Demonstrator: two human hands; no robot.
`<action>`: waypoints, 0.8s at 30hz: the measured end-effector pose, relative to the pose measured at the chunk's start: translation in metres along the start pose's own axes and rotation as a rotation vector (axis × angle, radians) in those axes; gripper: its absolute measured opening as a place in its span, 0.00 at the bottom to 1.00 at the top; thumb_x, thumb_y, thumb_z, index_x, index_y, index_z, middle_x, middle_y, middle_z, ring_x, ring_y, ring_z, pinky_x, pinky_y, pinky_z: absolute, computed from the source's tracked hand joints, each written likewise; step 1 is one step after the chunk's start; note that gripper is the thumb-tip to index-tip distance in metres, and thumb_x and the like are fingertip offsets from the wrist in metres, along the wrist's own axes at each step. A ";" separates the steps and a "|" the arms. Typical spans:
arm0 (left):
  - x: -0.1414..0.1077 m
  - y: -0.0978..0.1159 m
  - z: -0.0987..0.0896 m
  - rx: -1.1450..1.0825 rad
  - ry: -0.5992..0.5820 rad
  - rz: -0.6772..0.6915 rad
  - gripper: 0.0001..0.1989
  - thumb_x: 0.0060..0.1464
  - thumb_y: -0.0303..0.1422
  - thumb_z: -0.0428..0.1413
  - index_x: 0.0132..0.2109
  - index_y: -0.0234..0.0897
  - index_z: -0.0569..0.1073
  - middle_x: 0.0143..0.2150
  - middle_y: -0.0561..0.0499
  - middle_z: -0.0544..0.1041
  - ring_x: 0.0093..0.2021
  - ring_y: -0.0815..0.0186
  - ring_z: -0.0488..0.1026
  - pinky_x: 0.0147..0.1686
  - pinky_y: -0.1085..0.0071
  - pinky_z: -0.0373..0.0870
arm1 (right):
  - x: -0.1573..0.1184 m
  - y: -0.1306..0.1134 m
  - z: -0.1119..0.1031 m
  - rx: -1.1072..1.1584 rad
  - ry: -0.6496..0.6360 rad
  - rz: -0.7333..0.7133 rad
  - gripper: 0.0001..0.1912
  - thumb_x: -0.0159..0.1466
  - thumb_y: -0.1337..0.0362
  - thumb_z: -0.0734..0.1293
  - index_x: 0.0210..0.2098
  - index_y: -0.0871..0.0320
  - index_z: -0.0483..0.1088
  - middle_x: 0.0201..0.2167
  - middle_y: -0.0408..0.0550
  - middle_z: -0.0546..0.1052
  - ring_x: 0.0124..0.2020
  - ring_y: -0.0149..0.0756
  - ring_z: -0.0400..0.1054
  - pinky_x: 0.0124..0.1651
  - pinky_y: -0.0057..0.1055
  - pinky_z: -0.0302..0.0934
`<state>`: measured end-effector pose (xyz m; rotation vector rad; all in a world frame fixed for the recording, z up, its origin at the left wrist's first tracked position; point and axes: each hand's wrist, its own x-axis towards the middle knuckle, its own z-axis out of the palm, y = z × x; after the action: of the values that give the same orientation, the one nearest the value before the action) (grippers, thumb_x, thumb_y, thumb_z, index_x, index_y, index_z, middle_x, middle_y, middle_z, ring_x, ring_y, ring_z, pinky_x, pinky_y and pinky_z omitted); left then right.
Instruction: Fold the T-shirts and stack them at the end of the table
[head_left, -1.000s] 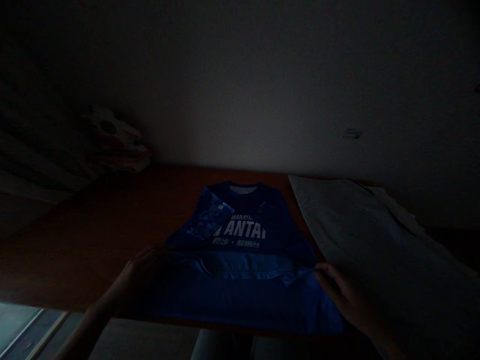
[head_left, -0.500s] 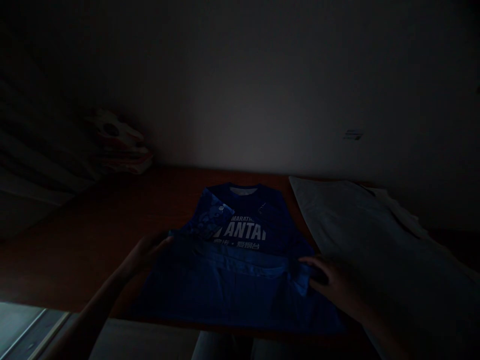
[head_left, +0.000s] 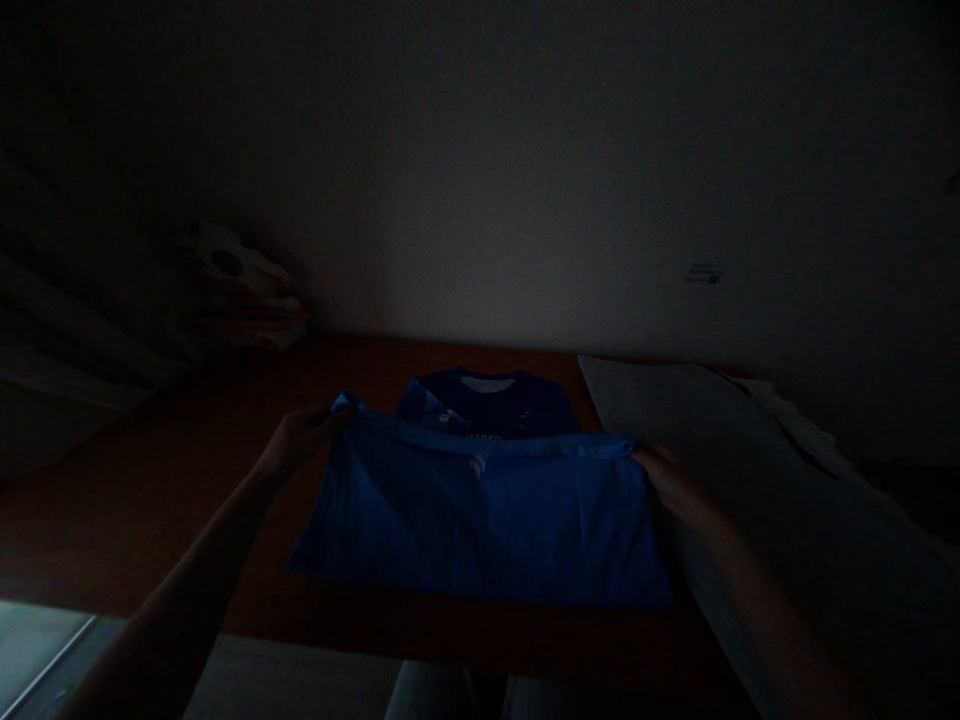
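A blue T-shirt (head_left: 487, 520) lies on the wooden table with its collar toward the wall. Its lower part is folded up and covers most of the chest print. My left hand (head_left: 304, 435) pinches the fold at its left end, where a bit of cloth sticks up. At the right end, my right hand (head_left: 664, 475) grips the same folded edge. Between both hands the edge is stretched nearly straight and looks slightly raised. The collar, shoulders and a sliver of white lettering show behind it. The dim light hides the fingertips in part.
The dark reddish-brown table (head_left: 225, 440) runs along a pale wall (head_left: 480, 220). A large grey cloth or sheet (head_left: 712, 450) covers its right side. At the back left stands a pile of white and red things (head_left: 247, 290), beside a curtain (head_left: 67, 300).
Both hands have moved away from me, carrying the shirt's lower part farther up over the chest print. The shirt's near edge has drawn back from the table edge.
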<state>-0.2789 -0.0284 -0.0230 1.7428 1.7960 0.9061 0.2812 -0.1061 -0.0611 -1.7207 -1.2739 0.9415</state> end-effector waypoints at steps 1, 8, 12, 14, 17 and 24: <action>0.009 0.004 0.003 -0.023 0.023 0.001 0.30 0.52 0.58 0.55 0.41 0.33 0.78 0.38 0.47 0.81 0.39 0.60 0.77 0.34 0.71 0.72 | 0.010 -0.004 0.003 -0.025 0.055 0.003 0.22 0.61 0.43 0.64 0.39 0.52 0.78 0.36 0.55 0.83 0.44 0.54 0.77 0.45 0.45 0.69; -0.019 -0.010 0.016 0.197 -0.007 0.062 0.21 0.56 0.46 0.54 0.49 0.36 0.76 0.48 0.42 0.81 0.45 0.56 0.79 0.42 0.66 0.75 | -0.030 0.014 0.020 -0.381 0.194 -0.268 0.26 0.63 0.40 0.62 0.45 0.53 0.74 0.47 0.57 0.80 0.46 0.49 0.76 0.49 0.44 0.69; -0.086 -0.033 0.019 0.373 -0.113 0.247 0.21 0.60 0.52 0.51 0.46 0.42 0.78 0.45 0.45 0.81 0.45 0.55 0.79 0.45 0.63 0.76 | -0.095 0.047 0.027 -0.502 0.108 -0.348 0.23 0.66 0.41 0.62 0.47 0.50 0.74 0.44 0.52 0.81 0.45 0.47 0.77 0.49 0.43 0.70; -0.108 -0.044 0.021 0.439 -0.085 0.273 0.22 0.61 0.53 0.50 0.46 0.43 0.78 0.47 0.44 0.81 0.47 0.53 0.79 0.47 0.61 0.77 | -0.113 0.058 0.030 -0.558 0.158 -0.355 0.24 0.67 0.40 0.61 0.48 0.51 0.74 0.44 0.54 0.81 0.44 0.48 0.77 0.46 0.43 0.71; -0.122 -0.056 0.024 0.480 -0.002 0.258 0.21 0.64 0.51 0.47 0.48 0.43 0.77 0.46 0.44 0.81 0.47 0.53 0.79 0.46 0.61 0.78 | -0.117 0.066 0.032 -0.582 0.246 -0.334 0.28 0.67 0.38 0.57 0.47 0.54 0.73 0.38 0.56 0.80 0.38 0.50 0.78 0.41 0.44 0.72; -0.134 -0.061 0.019 0.389 -0.037 0.243 0.18 0.63 0.45 0.47 0.48 0.45 0.78 0.46 0.46 0.83 0.42 0.58 0.83 0.39 0.69 0.79 | -0.116 0.063 0.021 -0.455 0.164 -0.249 0.28 0.64 0.35 0.59 0.42 0.50 0.75 0.30 0.51 0.81 0.31 0.46 0.79 0.35 0.39 0.73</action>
<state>-0.2956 -0.1566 -0.0952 2.2417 1.8566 0.6353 0.2609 -0.2276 -0.1135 -1.8713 -1.6315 0.3733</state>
